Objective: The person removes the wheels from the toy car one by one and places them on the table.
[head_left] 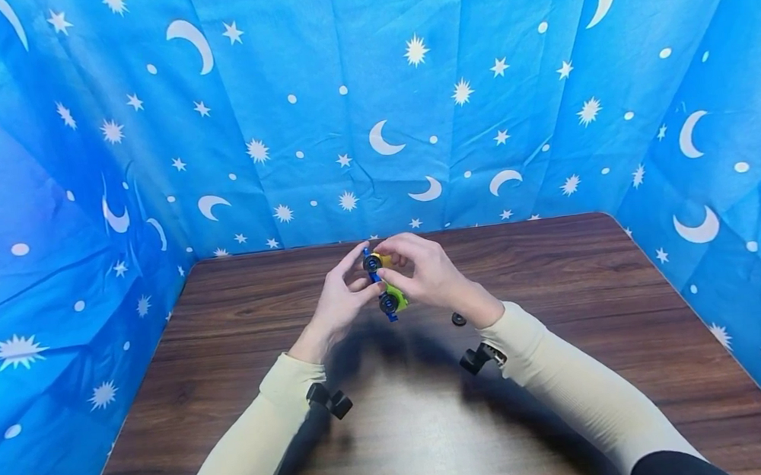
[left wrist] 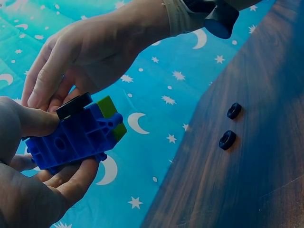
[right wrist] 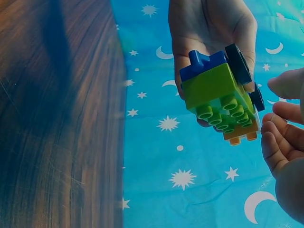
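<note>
A toy block car (head_left: 377,277) with a blue base (left wrist: 71,135), a lime green brick (right wrist: 211,88) and a yellow brick (right wrist: 241,133) hangs tilted above the table's far part. My left hand (head_left: 339,296) holds it, thumb on one side and fingers beneath the base. Two black wheels sit along one side of the car: one wheel (right wrist: 239,64) by the green brick, another wheel (right wrist: 258,98) by the yellow end. Close beside that second wheel is my right hand (head_left: 428,267), fingers loosely bent and a small gap showing in the right wrist view.
Two loose black wheels, a nearer wheel (left wrist: 227,140) and a farther wheel (left wrist: 234,110), lie on the brown wooden table (head_left: 228,374). Only one shows in the head view, beside the right wrist. A blue star-and-moon cloth (head_left: 314,121) hangs around the table's back and sides.
</note>
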Available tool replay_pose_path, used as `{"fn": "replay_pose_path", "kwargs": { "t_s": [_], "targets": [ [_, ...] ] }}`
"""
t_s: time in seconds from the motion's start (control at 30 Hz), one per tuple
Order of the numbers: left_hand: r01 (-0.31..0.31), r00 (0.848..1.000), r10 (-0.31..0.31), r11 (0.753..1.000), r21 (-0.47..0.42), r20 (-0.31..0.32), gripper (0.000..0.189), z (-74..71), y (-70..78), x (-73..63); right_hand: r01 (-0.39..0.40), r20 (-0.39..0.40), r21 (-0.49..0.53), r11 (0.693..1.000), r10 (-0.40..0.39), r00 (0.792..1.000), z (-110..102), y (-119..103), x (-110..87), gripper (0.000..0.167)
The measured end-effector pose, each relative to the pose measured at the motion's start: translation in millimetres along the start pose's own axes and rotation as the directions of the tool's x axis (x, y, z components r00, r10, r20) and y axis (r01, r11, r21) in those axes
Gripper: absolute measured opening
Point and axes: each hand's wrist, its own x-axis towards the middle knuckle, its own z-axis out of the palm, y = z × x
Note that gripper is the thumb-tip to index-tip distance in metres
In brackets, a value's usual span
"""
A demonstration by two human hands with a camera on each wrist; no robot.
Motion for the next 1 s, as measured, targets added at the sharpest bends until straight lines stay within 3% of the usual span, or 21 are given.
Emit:
{"fn": "replay_pose_path", "kwargs": {
  "t_s": [0.7,1.0],
  "targets": [
    [-0.003,1.0,0.003,1.0,0.019,-0.016,0.079,0.1,-4.5,2.5,0.004,0.084,-0.024,1.0,-0.002,0.996,-1.5,-1.3,5.0,0.032],
    [0.008,1.0,-0.008,1.0,0.025,0.0,0.081,0.9,-6.0,2.9,-0.048,0.167,-0.071,0.996,0.059,0.984,-3.2,-2.7,9.0,0.034]
  ]
}}
